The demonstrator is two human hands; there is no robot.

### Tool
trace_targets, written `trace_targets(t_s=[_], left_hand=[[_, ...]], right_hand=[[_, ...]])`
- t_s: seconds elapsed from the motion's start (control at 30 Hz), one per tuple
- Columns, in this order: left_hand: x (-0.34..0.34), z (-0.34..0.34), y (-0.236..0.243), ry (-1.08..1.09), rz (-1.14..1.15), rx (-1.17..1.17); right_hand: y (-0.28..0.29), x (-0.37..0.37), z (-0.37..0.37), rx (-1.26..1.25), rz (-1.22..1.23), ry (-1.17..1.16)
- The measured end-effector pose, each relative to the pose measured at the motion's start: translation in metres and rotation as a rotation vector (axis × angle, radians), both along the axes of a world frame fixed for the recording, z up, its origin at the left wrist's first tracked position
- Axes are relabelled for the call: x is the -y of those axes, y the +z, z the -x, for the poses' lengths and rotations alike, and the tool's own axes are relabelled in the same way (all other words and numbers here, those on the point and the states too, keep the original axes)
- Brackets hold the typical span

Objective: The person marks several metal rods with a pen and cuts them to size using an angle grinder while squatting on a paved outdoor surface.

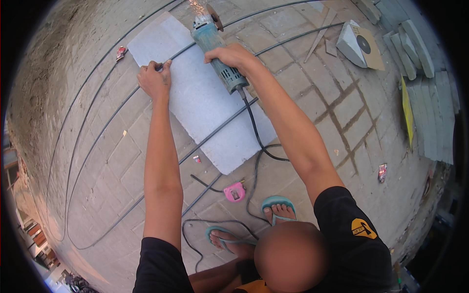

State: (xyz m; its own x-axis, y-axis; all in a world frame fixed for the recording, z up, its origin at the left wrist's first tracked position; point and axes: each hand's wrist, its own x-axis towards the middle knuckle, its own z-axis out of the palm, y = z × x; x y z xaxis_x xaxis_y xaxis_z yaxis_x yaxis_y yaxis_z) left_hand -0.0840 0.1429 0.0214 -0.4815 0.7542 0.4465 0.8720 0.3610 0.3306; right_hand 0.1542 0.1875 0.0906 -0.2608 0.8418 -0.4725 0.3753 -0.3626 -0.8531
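Observation:
My right hand (231, 55) is wrapped around the body of a teal angle grinder (207, 41). Its brown cutting disc (215, 18) is at the far end, and orange sparks (197, 7) fly beside the grinder head. My left hand (155, 80) is closed on a thin dark metal rod (183, 50) left of the grinder. That rod crosses a pale stone slab (193, 95) and passes beneath the grinder. The exact spot where the disc touches metal is hidden by the grinder head. A black power cord (251, 117) trails from the grinder's rear toward my feet.
More long rods (215, 132) curve across the brick paving. A pink tape measure (234, 192) lies near my sandalled feet (279, 211). At right are a cutting disc on cardboard (364, 45), wood strips (318, 34) and stacked grey slabs (430, 110). Loose soil (46, 63) borders the left.

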Motion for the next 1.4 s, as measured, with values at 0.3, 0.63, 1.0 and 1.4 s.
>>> trace_targets(t_s=[0.3, 0.63, 1.0, 1.4], left_hand=[[0.001, 0.0, 0.0, -0.014, -0.01, 0.008], [-0.001, 0.002, 0.0, 0.006, 0.013, 0.024], [0.001, -0.001, 0.002, -0.006, 0.002, 0.0], [0.002, 0.0, 0.001, -0.018, -0.031, 0.008]], right_hand=[[0.0, -0.001, 0.001, -0.007, -0.009, -0.003], [0.008, 0.005, -0.002, -0.01, 0.0, -0.001], [0.003, 0.0, 0.0, -0.025, 0.007, 0.0], [0.004, -0.003, 0.003, 0.015, -0.018, 0.002]])
